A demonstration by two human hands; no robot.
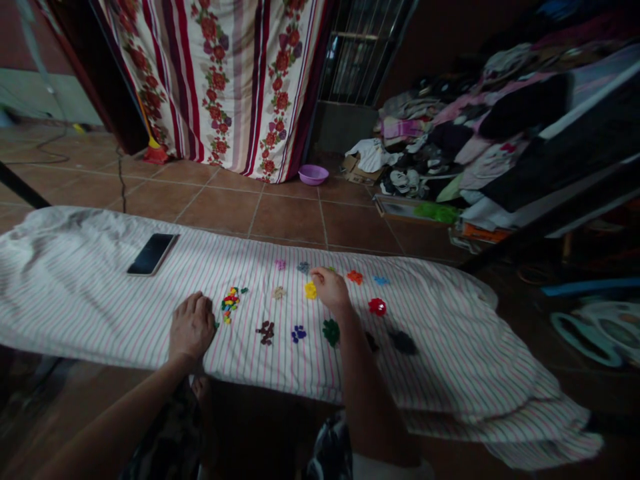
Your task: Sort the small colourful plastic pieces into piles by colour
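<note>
My left hand [193,325] lies palm down on the striped cloth [115,313], fingers resting flat, next to a mixed pile [231,301] of small coloured pieces. Over the yellow pile [311,290] is my right hand [331,288], its fingers closed in a pinch; whatever they hold is hidden. Around it lie sorted piles: pink [281,265], grey [303,267], beige [279,293], orange [355,277], light blue [381,280], red [377,307], brown [266,332], dark blue [299,333] and dark green [331,331]. My right forearm partly covers a black pile [371,342].
A phone [153,254] lies on the cloth at the left. Beyond the table, a purple basin [313,175] stands on the tiled floor by a floral curtain [220,87]. Heaped clothes [450,127] fill the right side. A dark blurred patch [403,342] shows right of my forearm.
</note>
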